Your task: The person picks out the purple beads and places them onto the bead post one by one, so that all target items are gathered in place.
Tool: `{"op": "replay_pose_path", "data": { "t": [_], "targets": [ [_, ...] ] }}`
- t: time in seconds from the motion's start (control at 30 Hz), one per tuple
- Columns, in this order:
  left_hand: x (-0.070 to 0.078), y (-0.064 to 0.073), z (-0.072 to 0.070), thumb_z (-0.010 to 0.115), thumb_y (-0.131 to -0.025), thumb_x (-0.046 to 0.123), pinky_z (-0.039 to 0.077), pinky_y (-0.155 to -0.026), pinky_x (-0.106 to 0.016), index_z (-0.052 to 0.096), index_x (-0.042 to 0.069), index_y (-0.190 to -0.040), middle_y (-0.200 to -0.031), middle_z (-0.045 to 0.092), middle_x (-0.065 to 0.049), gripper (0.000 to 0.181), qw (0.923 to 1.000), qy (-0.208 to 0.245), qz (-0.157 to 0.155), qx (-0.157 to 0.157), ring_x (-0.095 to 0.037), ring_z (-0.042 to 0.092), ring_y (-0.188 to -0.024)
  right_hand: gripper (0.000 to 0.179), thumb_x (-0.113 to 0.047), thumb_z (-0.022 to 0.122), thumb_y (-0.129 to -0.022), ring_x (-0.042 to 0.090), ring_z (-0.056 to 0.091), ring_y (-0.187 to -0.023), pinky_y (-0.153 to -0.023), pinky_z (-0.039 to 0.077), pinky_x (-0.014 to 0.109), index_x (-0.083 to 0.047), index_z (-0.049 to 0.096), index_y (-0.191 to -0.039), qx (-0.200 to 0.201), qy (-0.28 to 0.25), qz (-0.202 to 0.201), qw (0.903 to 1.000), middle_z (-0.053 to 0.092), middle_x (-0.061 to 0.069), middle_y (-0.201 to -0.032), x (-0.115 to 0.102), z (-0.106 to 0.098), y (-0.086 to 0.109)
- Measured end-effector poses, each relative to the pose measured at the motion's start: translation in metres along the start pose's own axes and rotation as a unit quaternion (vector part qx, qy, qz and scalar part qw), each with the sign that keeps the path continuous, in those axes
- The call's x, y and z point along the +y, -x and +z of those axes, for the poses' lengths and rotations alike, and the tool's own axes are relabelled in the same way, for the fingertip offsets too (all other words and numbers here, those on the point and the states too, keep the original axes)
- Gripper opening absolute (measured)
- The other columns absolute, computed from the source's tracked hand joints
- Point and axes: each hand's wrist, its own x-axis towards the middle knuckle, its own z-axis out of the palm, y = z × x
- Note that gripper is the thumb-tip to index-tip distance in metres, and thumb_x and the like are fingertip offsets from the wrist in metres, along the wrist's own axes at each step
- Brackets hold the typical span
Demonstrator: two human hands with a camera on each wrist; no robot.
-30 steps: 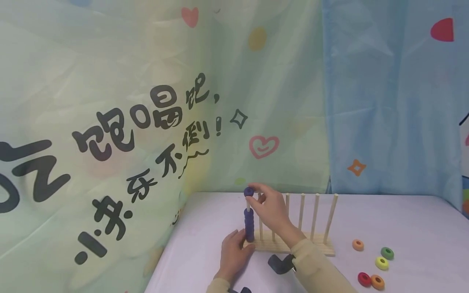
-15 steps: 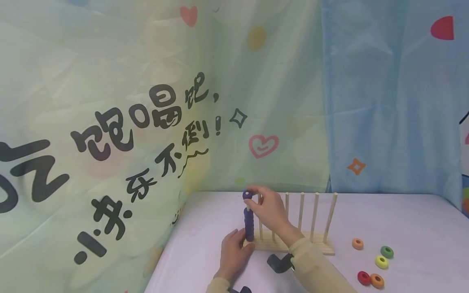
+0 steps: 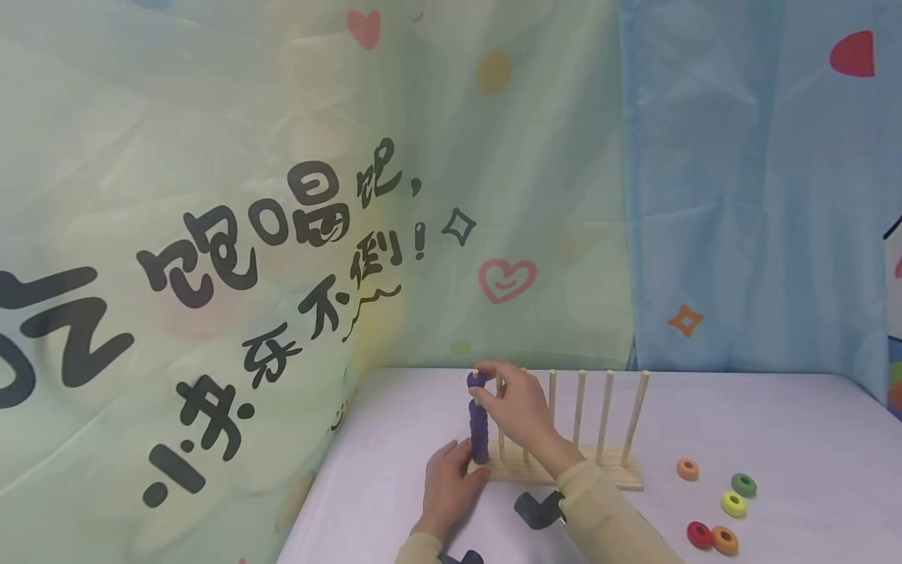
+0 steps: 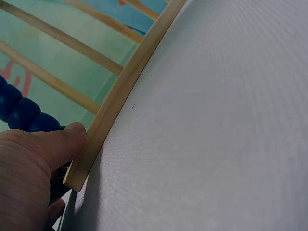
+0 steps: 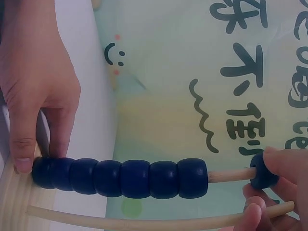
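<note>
A wooden peg stand [image 3: 532, 471] with a row of upright pegs stands on the table. Dark blue beads [image 5: 135, 179] are stacked on its leftmost peg, up from the base. Near that peg's top, my right hand [image 3: 520, 406] pinches one more blue bead [image 5: 263, 172] between thumb and fingers. The peg passes through this bead, and bare wood shows between it and the stack. My left hand [image 3: 449, 482] holds the left end of the base, its thumb [image 4: 72, 137] on the front edge and its fingers round the end, partly hidden.
Loose rings lie right of the stand: orange [image 3: 687, 469], green [image 3: 743, 485], yellow [image 3: 734, 504], red [image 3: 700, 535] and another orange one [image 3: 724, 540]. A printed curtain [image 3: 550, 196] hangs behind the white table [image 3: 810, 439]. Dark wrist devices [image 3: 539, 510] sit under the forearms.
The right hand has lowered slightly with the bead, and the peg's tip now shows above it. The left hand stays on the base.
</note>
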Motion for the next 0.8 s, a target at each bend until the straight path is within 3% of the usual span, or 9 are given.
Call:
{"op": "replay_pose_path", "data": {
  "t": [0.27,0.47,0.63,0.8],
  "targets": [
    [0.001,0.0,-0.001,0.074,-0.084,0.033,0.034,-0.11,-0.057,0.064,0.014,-0.129,-0.128,0.066,-0.003,0.05,0.9999,0.005,-0.011,-0.008,-0.031,0.051,-0.128,0.038,-0.02,0.078,-0.082,0.008,0.051,-0.058,-0.05,0.043,0.024,-0.013,0.067,-0.118,-0.009,-0.008,0.0,0.9999,0.069,0.001,-0.11,-0.001,-0.002,0.003],
    [0.002,0.0,-0.001,0.074,-0.084,0.033,0.033,-0.11,-0.056,0.064,0.015,-0.129,-0.128,0.066,-0.002,0.05,0.9999,0.001,-0.008,-0.011,-0.03,0.051,-0.128,0.038,-0.015,0.078,-0.083,0.007,0.059,-0.067,-0.056,0.05,0.022,-0.012,0.067,-0.119,0.022,-0.03,-0.039,0.9985,0.064,-0.001,-0.099,-0.006,-0.006,0.007],
    [0.004,0.0,-0.003,0.074,-0.084,0.034,0.033,-0.11,-0.057,0.064,0.013,-0.129,-0.127,0.066,-0.003,0.05,0.9999,0.002,-0.005,-0.013,-0.032,0.051,-0.128,0.031,-0.011,0.077,-0.083,0.008,0.062,-0.066,-0.055,0.052,0.021,-0.01,0.069,-0.113,0.038,-0.059,-0.065,0.9954,0.067,0.001,-0.104,-0.01,-0.01,0.011],
    [0.003,0.001,-0.005,0.075,-0.083,0.032,0.036,-0.107,-0.057,0.065,0.011,-0.127,-0.125,0.067,-0.005,0.05,0.9998,-0.006,0.019,-0.002,-0.034,0.053,-0.125,0.025,-0.007,0.077,-0.082,0.007,0.061,-0.063,-0.051,0.051,0.021,-0.01,0.07,-0.106,0.039,-0.074,-0.058,0.9948,0.07,0.002,-0.099,-0.007,-0.009,0.019]
  ]
}}
